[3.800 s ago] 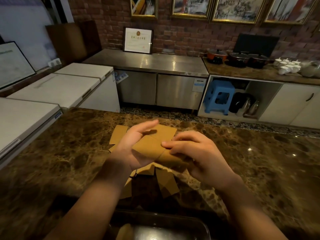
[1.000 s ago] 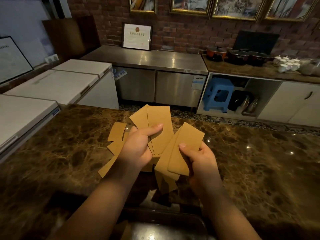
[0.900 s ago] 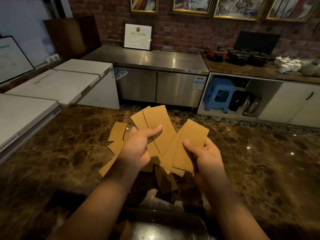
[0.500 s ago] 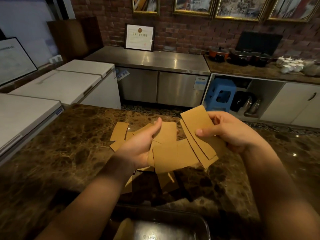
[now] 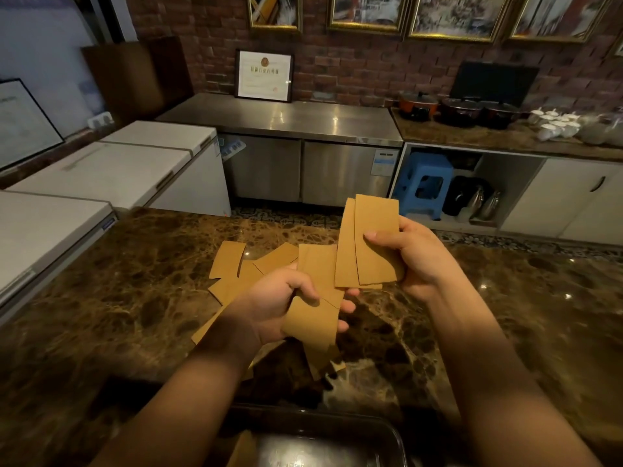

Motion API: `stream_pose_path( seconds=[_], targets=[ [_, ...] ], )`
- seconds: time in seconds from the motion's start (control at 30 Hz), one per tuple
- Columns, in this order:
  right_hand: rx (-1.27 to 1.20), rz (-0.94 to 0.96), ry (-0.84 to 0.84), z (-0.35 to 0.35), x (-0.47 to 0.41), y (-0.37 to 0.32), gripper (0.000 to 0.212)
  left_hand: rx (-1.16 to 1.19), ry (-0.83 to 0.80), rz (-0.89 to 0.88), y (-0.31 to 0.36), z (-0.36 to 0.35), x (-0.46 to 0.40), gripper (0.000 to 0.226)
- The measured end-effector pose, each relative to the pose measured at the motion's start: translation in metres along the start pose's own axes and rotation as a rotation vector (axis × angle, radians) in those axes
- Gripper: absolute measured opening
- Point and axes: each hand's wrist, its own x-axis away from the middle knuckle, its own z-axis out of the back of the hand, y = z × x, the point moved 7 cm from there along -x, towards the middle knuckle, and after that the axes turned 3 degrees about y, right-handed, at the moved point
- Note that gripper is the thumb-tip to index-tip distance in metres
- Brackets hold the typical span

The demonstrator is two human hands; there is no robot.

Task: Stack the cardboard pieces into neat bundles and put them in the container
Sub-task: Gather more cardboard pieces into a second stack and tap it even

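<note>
The right hand holds two cardboard pieces up above the bench — its thumb presses on the front. The left hand grips another piece. More loose pieces lie on the bench under them — the container sits at the near edge.

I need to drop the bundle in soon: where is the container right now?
In the head view, the container sits at the bottom edge, on the marble counter nearest the person, below the left hand and between the two forearms.
</note>
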Motion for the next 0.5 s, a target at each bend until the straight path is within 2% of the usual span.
stream_pose_path(
  seconds=[0.07,0.1,0.2,0.3,0.33,0.43,0.5],
  targets=[
    [-0.095,-0.034,0.004,0.002,0.004,0.004,0.029,0.005,0.074,-0.037,0.006,0.008,0.0,0.07],
    [-0.125,-0.042,0.005,0.002,0.006,0.006,0.029,0.019,0.106,-0.069,0.01,0.011,-0.001,0.066],
    [-0.197,-0.046,0.023,0.002,0.012,0.013,0.026,0.101,0.221,-0.183,0.023,0.022,-0.003,0.042],
    [-0.261,-0.03,0.036,0.0,0.018,0.015,0.026,0.102,0.332,-0.195,0.027,0.032,-0.004,0.027],
    [-0.272,-0.023,0.037,-0.001,0.019,0.015,0.026,0.084,0.361,-0.186,0.027,0.034,-0.004,0.032],
    [-0.269,-0.02,0.032,-0.005,0.022,0.017,0.026,0.068,0.435,-0.153,0.023,0.039,0.0,0.068],
    [-0.25,-0.016,0.05,-0.005,0.023,0.02,0.026,0.043,0.471,-0.172,0.021,0.041,0.002,0.071]
  ],
)
